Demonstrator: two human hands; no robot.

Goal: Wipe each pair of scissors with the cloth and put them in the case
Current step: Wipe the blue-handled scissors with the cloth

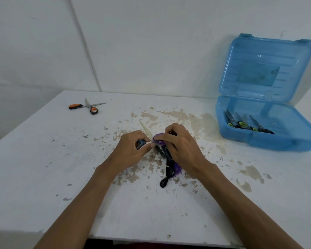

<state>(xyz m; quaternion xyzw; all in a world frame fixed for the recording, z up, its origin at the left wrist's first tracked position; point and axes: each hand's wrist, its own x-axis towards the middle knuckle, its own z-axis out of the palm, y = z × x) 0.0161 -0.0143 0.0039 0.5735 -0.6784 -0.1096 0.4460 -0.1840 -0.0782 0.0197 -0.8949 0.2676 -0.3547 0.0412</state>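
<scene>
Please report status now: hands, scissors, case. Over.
Left hand grips scissors by handle, right hand pinches cloth on the blade. Orange scissors lie open, far left on table. Case open, several pairs inside; path unblocked.

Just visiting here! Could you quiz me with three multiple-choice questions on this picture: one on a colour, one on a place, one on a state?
1. What colour is the case? A red B blue C white
2. Where do the orange scissors lie? A in the case B on the table, far left C on the floor
3. How is the lid? A open B shut C gone
Answers: B, clear blue plastic; B, alone on the table; A, it stands upright, the inside showing.
</scene>
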